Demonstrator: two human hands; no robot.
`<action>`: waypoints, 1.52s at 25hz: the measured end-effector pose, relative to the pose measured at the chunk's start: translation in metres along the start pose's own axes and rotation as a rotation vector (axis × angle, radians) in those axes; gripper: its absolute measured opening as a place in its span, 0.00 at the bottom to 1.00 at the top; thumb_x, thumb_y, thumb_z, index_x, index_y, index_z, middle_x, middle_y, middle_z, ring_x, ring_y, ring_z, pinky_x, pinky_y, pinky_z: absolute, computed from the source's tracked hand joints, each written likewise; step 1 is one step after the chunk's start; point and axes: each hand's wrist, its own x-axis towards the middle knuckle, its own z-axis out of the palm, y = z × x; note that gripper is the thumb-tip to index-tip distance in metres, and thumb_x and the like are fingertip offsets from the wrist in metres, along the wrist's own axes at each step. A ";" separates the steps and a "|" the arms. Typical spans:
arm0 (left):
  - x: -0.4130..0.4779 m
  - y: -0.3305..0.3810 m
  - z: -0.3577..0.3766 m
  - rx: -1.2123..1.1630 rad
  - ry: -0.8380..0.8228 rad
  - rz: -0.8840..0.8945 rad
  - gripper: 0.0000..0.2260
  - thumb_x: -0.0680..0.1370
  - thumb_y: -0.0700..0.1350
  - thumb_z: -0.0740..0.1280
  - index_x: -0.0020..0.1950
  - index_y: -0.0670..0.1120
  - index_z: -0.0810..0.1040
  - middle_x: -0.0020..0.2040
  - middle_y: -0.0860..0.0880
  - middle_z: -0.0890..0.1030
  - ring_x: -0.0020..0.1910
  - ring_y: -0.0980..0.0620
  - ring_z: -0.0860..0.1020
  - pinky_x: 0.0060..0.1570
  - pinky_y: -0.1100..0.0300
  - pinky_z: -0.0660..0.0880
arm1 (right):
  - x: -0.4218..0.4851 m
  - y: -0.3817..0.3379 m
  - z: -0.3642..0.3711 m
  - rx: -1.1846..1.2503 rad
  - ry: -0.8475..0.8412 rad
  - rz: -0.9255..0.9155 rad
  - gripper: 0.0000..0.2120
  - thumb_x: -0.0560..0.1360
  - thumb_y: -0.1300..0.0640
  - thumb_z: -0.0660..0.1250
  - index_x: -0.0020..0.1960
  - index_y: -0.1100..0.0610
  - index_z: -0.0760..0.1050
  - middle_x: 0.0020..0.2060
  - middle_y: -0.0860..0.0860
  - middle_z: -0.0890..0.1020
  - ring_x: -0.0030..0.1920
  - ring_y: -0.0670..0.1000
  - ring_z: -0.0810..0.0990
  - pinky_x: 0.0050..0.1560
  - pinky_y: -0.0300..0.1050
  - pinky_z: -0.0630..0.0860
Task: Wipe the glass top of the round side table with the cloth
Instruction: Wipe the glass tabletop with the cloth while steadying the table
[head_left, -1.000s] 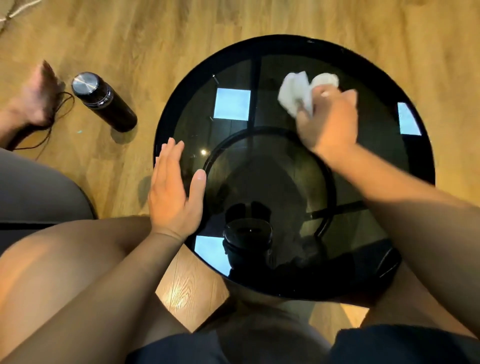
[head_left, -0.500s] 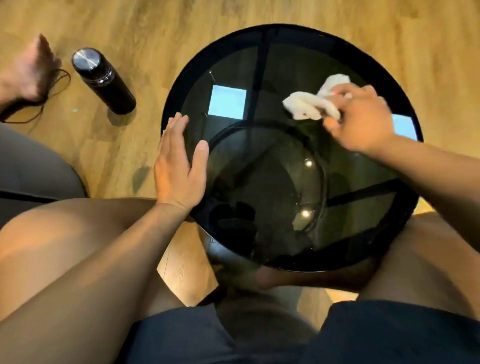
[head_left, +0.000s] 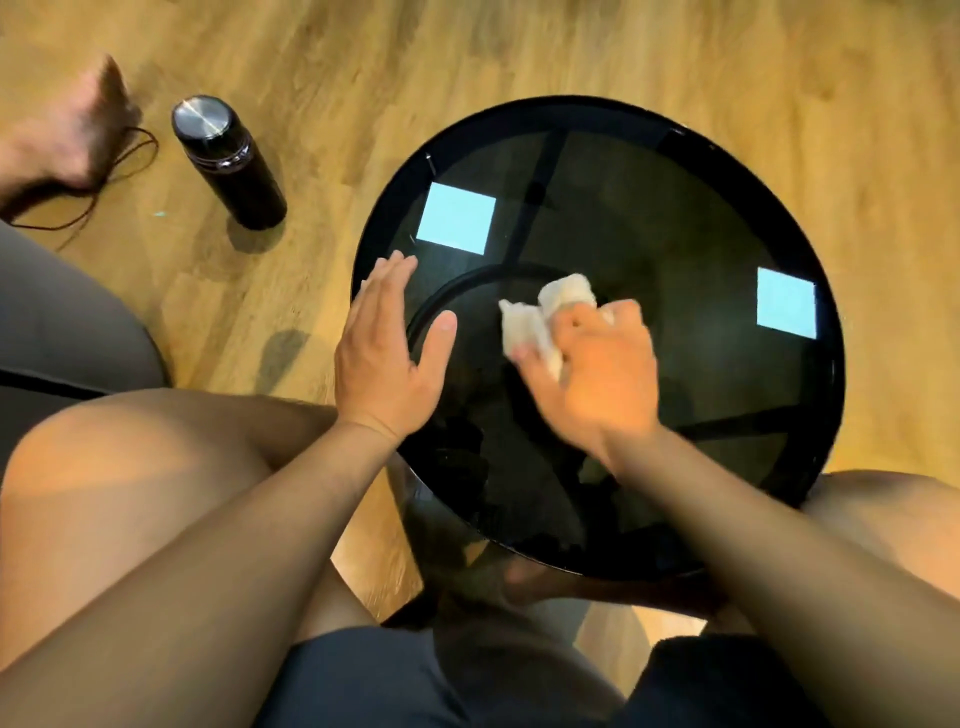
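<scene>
The round side table has a dark glass top in a black rim, and it stands between my knees. My right hand presses a crumpled white cloth onto the glass near the middle-left of the top. The cloth sticks out past my fingers toward the far side. My left hand rests flat on the table's left rim, fingers together and thumb apart, holding nothing.
A black flask with a steel lid stands on the wooden floor left of the table. Another person's bare foot and a thin dark cord lie at the far left. A grey cushion edge is beside my left knee.
My right hand has swept the cloth from the far right part of the glass to the middle-left, close to my left hand. The left hand has stayed on the rim.
</scene>
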 end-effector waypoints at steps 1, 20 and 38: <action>0.000 0.000 0.000 -0.001 0.001 0.002 0.29 0.79 0.58 0.55 0.75 0.44 0.64 0.76 0.43 0.67 0.77 0.46 0.62 0.74 0.46 0.62 | -0.034 -0.033 -0.001 0.082 -0.067 -0.148 0.16 0.75 0.43 0.65 0.40 0.56 0.80 0.42 0.51 0.80 0.44 0.61 0.73 0.41 0.55 0.73; 0.000 0.003 0.000 0.030 0.008 -0.036 0.26 0.80 0.57 0.56 0.74 0.44 0.66 0.75 0.45 0.69 0.75 0.46 0.65 0.74 0.48 0.62 | 0.069 0.056 0.026 -0.203 0.117 0.252 0.24 0.73 0.41 0.54 0.58 0.54 0.75 0.57 0.59 0.75 0.51 0.64 0.73 0.44 0.52 0.71; -0.001 0.002 0.000 -0.003 0.024 -0.045 0.26 0.80 0.57 0.54 0.74 0.46 0.66 0.74 0.47 0.70 0.74 0.48 0.66 0.73 0.50 0.65 | 0.010 0.122 -0.006 -0.153 0.141 0.387 0.15 0.75 0.46 0.60 0.56 0.52 0.77 0.54 0.60 0.78 0.54 0.66 0.76 0.52 0.56 0.74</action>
